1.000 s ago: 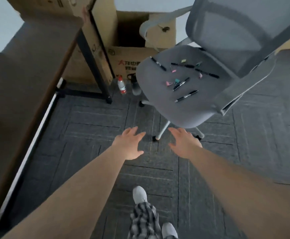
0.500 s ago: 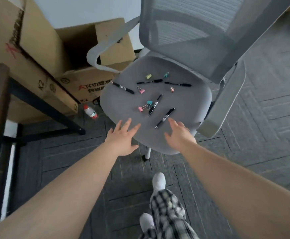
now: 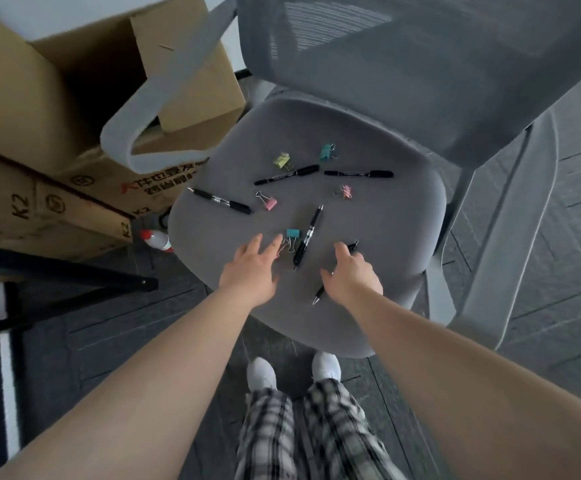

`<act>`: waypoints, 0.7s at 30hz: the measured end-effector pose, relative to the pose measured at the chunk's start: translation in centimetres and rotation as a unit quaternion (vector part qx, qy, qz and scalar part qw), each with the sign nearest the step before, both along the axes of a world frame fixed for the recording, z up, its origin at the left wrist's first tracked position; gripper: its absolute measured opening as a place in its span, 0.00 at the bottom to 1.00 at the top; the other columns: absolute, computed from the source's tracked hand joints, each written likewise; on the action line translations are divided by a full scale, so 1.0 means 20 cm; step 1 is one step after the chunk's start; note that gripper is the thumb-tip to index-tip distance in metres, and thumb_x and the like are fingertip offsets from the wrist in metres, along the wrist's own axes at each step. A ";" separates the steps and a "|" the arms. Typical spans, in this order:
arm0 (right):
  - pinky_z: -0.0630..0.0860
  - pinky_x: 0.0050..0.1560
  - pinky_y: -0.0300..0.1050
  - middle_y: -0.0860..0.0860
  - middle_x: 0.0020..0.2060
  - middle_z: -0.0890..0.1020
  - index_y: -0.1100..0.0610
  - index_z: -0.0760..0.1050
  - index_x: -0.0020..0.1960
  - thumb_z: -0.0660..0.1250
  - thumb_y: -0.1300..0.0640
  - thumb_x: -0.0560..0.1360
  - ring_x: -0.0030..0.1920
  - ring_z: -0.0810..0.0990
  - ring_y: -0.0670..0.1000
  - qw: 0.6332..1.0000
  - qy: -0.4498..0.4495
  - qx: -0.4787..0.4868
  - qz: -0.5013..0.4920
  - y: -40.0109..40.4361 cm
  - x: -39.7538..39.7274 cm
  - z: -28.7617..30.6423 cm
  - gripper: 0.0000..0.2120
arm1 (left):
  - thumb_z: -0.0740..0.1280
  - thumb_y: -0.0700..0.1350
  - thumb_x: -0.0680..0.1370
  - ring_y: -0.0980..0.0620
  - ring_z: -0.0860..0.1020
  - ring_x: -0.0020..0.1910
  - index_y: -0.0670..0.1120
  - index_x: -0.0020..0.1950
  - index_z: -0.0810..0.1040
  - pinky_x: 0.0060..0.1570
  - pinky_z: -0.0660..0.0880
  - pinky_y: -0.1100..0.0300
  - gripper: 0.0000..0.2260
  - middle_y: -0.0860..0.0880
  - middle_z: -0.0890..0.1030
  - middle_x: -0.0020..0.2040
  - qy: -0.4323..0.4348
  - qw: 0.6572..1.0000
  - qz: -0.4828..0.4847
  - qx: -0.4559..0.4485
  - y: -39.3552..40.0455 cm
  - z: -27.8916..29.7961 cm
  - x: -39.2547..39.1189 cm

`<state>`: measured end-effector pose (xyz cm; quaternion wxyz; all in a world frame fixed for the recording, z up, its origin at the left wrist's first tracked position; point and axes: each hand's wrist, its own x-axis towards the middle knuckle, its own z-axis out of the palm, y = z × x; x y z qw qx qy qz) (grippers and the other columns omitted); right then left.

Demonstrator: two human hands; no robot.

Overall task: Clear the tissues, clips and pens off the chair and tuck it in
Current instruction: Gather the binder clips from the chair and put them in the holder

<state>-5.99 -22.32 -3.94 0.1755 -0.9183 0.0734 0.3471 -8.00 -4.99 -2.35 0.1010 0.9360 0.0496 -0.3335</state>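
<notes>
On grey chair seat (image 3: 379,140): L hand (image 3: 249,271) fingers apart by teal binder clip (image 3: 293,233); R hand (image 3: 351,277) fingers loosely spread over black pen (image 3: 319,294), nothing gripped.

A grey chair (image 3: 368,140) with a padded seat and mesh back is seen, five black pens and five binder clips being scattered flat on the seat. One pen (image 3: 334,271) is largely covered by the right hand (image 3: 353,277); contact cannot be judged. Another pen (image 3: 308,237) lies between the hands, a teal clip (image 3: 292,233) just beyond the left hand (image 3: 251,268) fingertips. Farther ahead lie three pens (image 3: 221,201) (image 3: 287,174) (image 3: 358,173) and pink (image 3: 270,203), yellow (image 3: 282,160) and teal (image 3: 326,151) clips.
</notes>
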 end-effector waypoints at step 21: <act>0.70 0.52 0.51 0.54 0.68 0.65 0.49 0.54 0.74 0.61 0.61 0.75 0.65 0.67 0.58 0.991 -0.092 -0.081 -0.047 0.15 0.48 -0.10 0.31 | 0.66 0.44 0.75 0.41 0.58 0.71 0.62 0.75 0.48 0.61 0.73 0.44 0.37 0.51 0.48 0.77 0.048 0.986 -0.135 -0.084 0.09 -0.24 0.33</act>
